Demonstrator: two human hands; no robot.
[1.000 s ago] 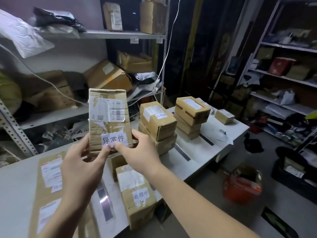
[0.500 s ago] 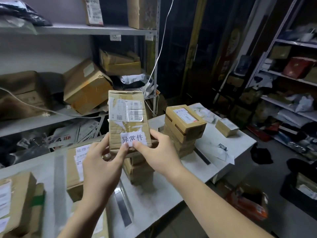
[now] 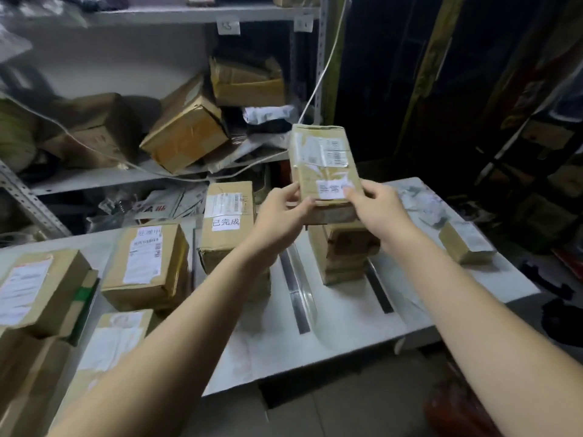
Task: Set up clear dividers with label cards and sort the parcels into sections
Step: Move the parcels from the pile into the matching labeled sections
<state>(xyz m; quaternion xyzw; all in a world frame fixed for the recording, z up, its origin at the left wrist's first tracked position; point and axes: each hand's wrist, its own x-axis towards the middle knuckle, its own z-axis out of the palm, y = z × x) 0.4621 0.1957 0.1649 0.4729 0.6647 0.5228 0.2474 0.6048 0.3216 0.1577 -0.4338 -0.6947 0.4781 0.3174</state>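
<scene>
I hold a flat brown cardboard parcel [image 3: 325, 167] with a shipping label and a white card of Chinese characters. My left hand [image 3: 280, 212] grips its lower left edge and my right hand [image 3: 377, 205] pinches its lower right, the thumb over part of the card. The parcel hovers tilted just above a stack of parcels [image 3: 342, 252] on the white table [image 3: 347, 326]. Clear dividers [image 3: 298, 288] with dark bases lie across the table, another [image 3: 380, 290] to the right. A parcel with a white card [image 3: 228, 222] stands left of the stack, and one more carded parcel [image 3: 148, 257] sits further left.
More parcels [image 3: 34, 291] crowd the table's left end. A small parcel [image 3: 467, 242] lies at the right end near crumpled paper [image 3: 427, 205]. Behind stands a metal shelf rack [image 3: 132, 176] with boxes and a white cable. The floor at right is dark and cluttered.
Both hands carried the parcel to the right, from over the middle parcels to above the right stack. The view swung left, bringing the left-hand parcels into sight.
</scene>
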